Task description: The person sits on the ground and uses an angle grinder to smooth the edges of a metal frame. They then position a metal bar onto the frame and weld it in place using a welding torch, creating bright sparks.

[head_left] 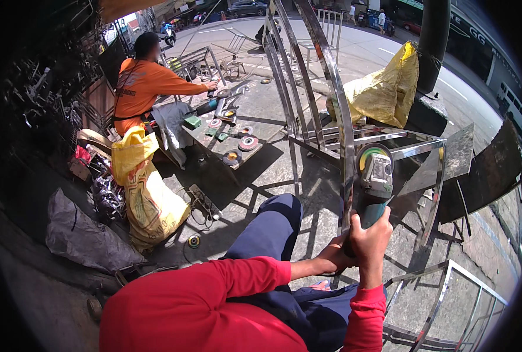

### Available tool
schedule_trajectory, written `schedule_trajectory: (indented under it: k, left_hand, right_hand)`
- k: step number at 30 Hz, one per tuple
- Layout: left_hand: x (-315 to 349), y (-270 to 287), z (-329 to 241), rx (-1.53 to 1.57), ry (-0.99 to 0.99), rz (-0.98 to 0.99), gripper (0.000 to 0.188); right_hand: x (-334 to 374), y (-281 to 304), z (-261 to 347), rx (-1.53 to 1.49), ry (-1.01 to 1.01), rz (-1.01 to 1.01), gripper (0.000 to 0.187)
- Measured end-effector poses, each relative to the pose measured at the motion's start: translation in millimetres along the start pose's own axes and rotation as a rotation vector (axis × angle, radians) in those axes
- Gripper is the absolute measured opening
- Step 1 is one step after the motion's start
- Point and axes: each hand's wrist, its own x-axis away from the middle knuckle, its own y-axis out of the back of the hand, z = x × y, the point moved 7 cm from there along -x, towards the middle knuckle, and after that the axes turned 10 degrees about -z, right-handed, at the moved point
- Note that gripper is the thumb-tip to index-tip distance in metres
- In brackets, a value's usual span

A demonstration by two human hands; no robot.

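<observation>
Both my hands are on an angle grinder (378,176) with a grey metal head and a teal body. My right hand (369,237) wraps round the body below the head. Lower on the grip is my left hand (333,256), closed round the rear end, its fingers partly hidden. The grinder's round disc (363,157), yellow and green at its middle, is right beside a shiny square-tube upright of a metal frame (347,135). Whether the disc touches the tube, I cannot tell. The frame stands upright before me and has several bars and a lower cross section.
At the left, a person in orange (140,88) works at a low table (261,111) carrying discs and tools. Yellow sacks (149,199) (384,88) stand left and right. Another metal frame (448,299) lies at the lower right. A curved dark sheet (484,176) leans beyond. A cord (199,205) crosses the floor.
</observation>
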Motion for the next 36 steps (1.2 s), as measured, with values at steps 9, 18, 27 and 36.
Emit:
schedule_trajectory:
  k: [9, 18, 27, 36]
  left_hand:
    - [10, 8, -6, 0.142, -0.09, -0.018, 0.047]
    - [17, 12, -16, 0.271, -0.094, -0.067, 0.043]
    - [41, 13, -28, 0.141, 0.13, 0.01, 0.072]
    - [57, 26, -66, 0.365, -0.026, -0.032, 0.065]
  right_hand:
    - [11, 4, 5, -0.065, -0.049, 0.022, 0.047]
    - [21, -2, 6, 0.052, -0.017, 0.026, 0.043]
    - [34, 4, 13, -0.007, -0.113, 0.058, 0.052]
    - [31, 8, 27, -0.039, -0.25, 0.1, 0.048]
